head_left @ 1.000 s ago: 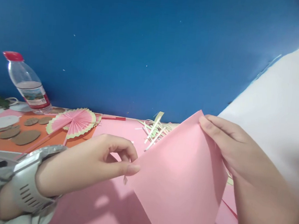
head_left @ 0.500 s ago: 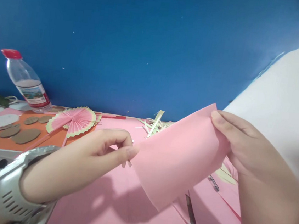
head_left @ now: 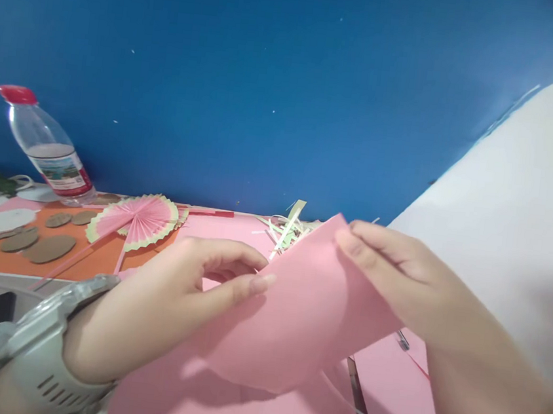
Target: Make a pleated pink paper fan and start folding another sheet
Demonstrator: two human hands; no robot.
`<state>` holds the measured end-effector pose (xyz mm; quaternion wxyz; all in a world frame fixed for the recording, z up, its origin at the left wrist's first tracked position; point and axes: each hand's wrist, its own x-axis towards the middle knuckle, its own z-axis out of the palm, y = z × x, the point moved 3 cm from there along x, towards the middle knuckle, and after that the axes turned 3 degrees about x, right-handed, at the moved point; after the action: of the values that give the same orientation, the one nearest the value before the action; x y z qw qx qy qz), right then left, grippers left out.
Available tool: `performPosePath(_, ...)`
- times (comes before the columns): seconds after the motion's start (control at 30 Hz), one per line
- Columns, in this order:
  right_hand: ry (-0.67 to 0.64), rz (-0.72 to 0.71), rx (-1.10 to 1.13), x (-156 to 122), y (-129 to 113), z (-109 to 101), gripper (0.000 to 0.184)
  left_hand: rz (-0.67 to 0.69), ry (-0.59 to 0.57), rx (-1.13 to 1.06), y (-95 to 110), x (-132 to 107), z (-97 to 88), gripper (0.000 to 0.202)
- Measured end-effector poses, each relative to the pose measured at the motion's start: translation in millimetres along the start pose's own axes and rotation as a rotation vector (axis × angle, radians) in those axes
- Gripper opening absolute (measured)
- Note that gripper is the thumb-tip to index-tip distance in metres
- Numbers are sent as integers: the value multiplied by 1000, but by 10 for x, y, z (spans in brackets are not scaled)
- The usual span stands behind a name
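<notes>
A pink paper sheet (head_left: 295,314) is held up, curved, over the pink-covered table (head_left: 215,411). My left hand (head_left: 183,296) pinches its left edge between thumb and fingers. My right hand (head_left: 397,282) grips the sheet's upper corner with its fingers closed on it. The sheet bends down and back between the two hands. A grey device (head_left: 43,354) is strapped around my left wrist.
A pink and yellow pleated paper fan (head_left: 137,219) lies on orange paper (head_left: 98,257) with brown cardboard ovals (head_left: 47,247). A red-capped plastic bottle (head_left: 48,150) stands at the far left. Paper strips (head_left: 287,228) are piled by the blue wall. More pink sheets (head_left: 400,391) lie at the right.
The two hands have come closer together. The sheet, first hanging flat, has curled and folded over, and its top corner moved left and down with my right hand.
</notes>
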<state>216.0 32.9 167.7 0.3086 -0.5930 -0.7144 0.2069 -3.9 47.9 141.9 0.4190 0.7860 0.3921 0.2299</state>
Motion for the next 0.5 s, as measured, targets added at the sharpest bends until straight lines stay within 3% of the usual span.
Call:
performPosePath(0.1, -122, -60, -1, -55, -90, 186, 43, -10, -3, 111, -17, -2, 41, 33)
performPosePath(0.23, -187, -84, -30, -87, -101, 366, 42, 29, 43, 153, 1, 3, 60, 36)
performPosePath(0.5, -240, -9, -42, -117, -198, 394, 30, -3, 3, 217, -18, 4, 96, 38)
